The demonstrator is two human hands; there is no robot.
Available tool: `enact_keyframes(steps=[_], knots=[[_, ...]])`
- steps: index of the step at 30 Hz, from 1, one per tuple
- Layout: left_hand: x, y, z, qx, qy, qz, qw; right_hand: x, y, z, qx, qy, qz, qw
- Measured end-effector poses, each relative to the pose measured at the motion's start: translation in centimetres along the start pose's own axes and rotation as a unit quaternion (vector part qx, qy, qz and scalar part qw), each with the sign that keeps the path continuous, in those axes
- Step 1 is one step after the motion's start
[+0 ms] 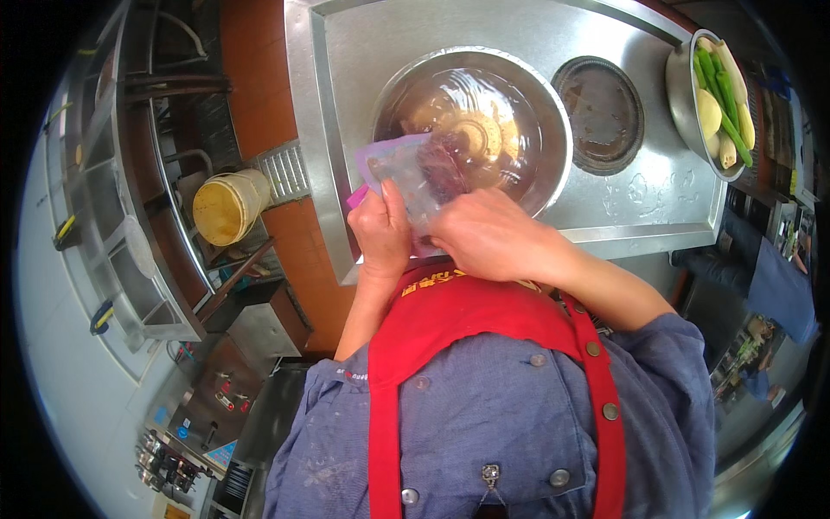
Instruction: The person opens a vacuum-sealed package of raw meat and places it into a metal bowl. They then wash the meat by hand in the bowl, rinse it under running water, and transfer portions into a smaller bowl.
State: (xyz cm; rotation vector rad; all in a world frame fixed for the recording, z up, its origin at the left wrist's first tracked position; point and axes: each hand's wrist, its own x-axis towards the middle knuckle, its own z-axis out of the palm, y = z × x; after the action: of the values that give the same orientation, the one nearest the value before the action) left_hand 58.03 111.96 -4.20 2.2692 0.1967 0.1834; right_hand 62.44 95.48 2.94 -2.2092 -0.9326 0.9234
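Between my hands is a clear plastic bag (405, 175) with a purple edge, holding dark reddish contents that look like meat. My left hand (382, 227) grips its near left side, thumb on top. Fingers curled, my right hand (486, 230) pinches the bag's right side. Beneath and beyond the bag stands a round steel basin (565, 139) of water, in which something pale yellow is visible, too distorted to name. The bag's dark end overlaps the basin's near part; whether it touches the water I cannot tell.
A round dark tray (600, 117) lies right of the basin on the steel worktable (674, 201), whose rim is raised. At its right corner stands a steel bowl (681, 107) of green and pale vegetables. A yellowish bucket (224, 207) stands to the left, beside a floor grate (280, 172).
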Motion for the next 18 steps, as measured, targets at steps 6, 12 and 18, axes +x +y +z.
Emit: enact_keyframes(steps=[6,12,18], knots=[[0.7,-0.5,-0.9,0.000,0.018,-0.019,1.000,-3.7,-0.3,1.0,0.040,-0.034,-0.013,0.999],[-1.3,-1.3,-1.8,-0.110,-0.026,-0.116,0.987,-12.7,5.0,4.7,0.342,0.418,0.235,0.808],[-0.8,-0.3,-3.8,-0.398,-0.094,-0.323,0.854,-15.3,16.0,16.1,0.122,0.451,0.443,0.765]])
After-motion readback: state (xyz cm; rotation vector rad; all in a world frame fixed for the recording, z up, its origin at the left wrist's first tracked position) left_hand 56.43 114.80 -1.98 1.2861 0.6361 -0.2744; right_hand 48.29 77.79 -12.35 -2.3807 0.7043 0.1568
